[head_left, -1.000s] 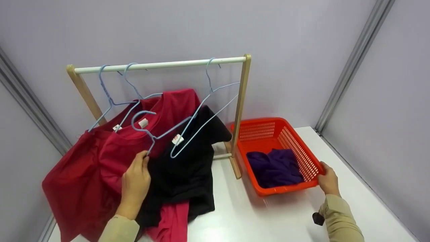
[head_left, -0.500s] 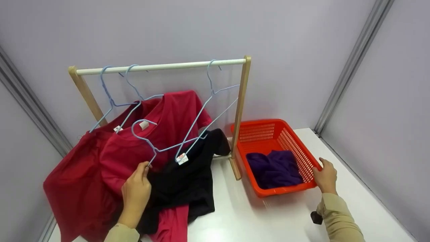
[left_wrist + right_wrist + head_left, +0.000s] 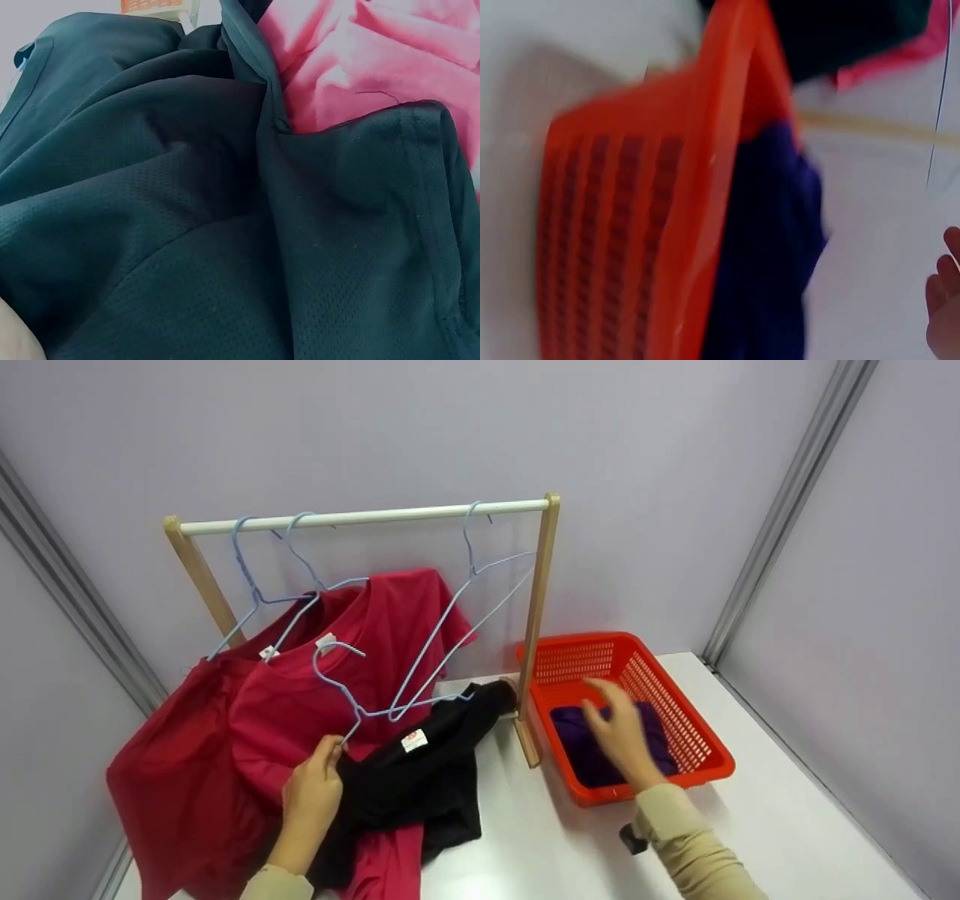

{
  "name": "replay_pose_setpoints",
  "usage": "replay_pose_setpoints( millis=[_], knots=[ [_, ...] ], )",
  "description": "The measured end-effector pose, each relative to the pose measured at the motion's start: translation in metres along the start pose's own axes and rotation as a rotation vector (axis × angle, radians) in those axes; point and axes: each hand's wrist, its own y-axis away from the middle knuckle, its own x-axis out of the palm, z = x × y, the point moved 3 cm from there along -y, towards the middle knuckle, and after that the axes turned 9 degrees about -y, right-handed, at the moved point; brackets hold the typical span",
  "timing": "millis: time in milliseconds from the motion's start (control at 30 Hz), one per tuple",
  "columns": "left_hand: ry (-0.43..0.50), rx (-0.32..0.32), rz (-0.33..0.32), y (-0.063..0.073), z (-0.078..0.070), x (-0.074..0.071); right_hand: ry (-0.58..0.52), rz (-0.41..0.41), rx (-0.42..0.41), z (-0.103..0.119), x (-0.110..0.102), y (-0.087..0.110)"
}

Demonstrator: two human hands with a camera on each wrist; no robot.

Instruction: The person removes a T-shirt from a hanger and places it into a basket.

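We record 1 blue hanger (image 3: 352,698), held in front of the clothes rack (image 3: 420,514), hook upward, its far arm ending at the collar of 1 black shirt (image 3: 427,784) with a white label (image 3: 414,740). We cannot tell how the shirt's near side sits on the wire.

Left hand (image 3: 313,791): thumb and fingers clamped on the hanger's near arm.

Black shirt: bunched, partly over pink cloth (image 3: 386,864) at the white table (image 3: 540,859).

Right hand (image 3: 621,731): blurred, over the basket (image 3: 586,796), thumb and fingers apart; we cannot tell whether it touches the purple cloth (image 3: 583,761) lying inside.

Basket: 1, red, just right of the rack.

Clothes rack: 2 wooden posts, 1 white rod. We count 3 more hangers on the rod: 2 toward the left, carrying 1 dark red shirt (image 3: 180,780) and 1 bright red shirt (image 3: 405,615); 1 near the right post.
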Motion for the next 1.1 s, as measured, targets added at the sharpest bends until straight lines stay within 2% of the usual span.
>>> replay_pose_setpoints(
  millis=[133,267,400,533,667,767,833,900,967,1100],
  knots=[
    [-0.002,0.007,0.054,0.0,0.002,-0.001,-0.043,0.141,-0.087,0.029,0.039,0.004],
    [-0.004,0.027,0.111,0.0,0.004,-0.001,-0.042,0.238,-0.155,0.043,0.067,0.006],
    [0.029,0.034,0.169,0.0,0.007,-0.001,0.019,0.371,-0.133,0.046,0.084,0.008],
    [0.089,0.049,0.232,0.001,0.008,-0.002,0.025,0.484,-0.075,0.044,0.091,0.009],
    [0.16,0.071,0.23,0.003,0.011,0.0,-0.013,0.51,-0.052,0.044,0.092,0.011],
    [0.226,0.089,0.197,0.003,0.013,0.001,-0.052,0.502,-0.056,0.044,0.091,0.012],
    [0.261,0.082,0.196,0.002,0.013,0.002,-0.077,0.478,-0.058,0.046,0.091,0.012],
    [0.284,0.047,0.224,0.001,0.013,0.003,-0.096,0.443,-0.041,0.048,0.09,0.011],
    [0.284,-0.013,0.259,-0.002,0.011,0.004,-0.108,0.408,-0.003,0.05,0.089,0.01],
    [0.175,-0.088,0.304,-0.006,0.005,0.005,-0.094,0.373,0.039,0.054,0.088,0.008]
  ],
)
